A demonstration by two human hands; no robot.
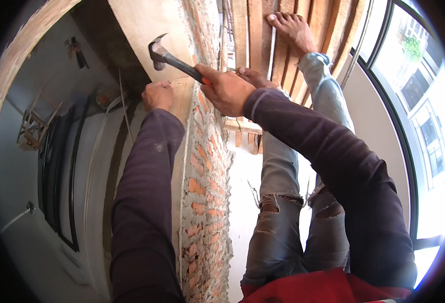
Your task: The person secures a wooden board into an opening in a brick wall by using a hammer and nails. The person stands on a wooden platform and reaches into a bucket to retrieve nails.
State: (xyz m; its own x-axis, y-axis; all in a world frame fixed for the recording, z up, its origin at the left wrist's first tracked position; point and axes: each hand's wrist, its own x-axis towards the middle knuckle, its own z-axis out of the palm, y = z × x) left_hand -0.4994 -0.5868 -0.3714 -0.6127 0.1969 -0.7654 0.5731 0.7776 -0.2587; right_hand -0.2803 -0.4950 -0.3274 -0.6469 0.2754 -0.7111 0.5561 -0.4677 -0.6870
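Note:
My right hand (228, 92) is wrapped round the handle of a claw hammer (179, 64), which has a dark head and a dark grip with a bit of orange. The hammer's head hangs in the air just above and beyond my left hand (158, 95). That hand is closed, its fingertips pressed together against a pale wooden board (136, 28) that lines the wall's edge. Whatever it may pinch is hidden or too small to make out. Beside the board runs a rough wall of broken orange brick and grey mortar (202, 207).
My bare feet (294, 31) stand on a platform of wooden slats (255, 30) at the far side. A black-framed window (384, 81) is at the right. Down in the room at the left are a wooden stand (34, 126) and long dark frames (56, 171).

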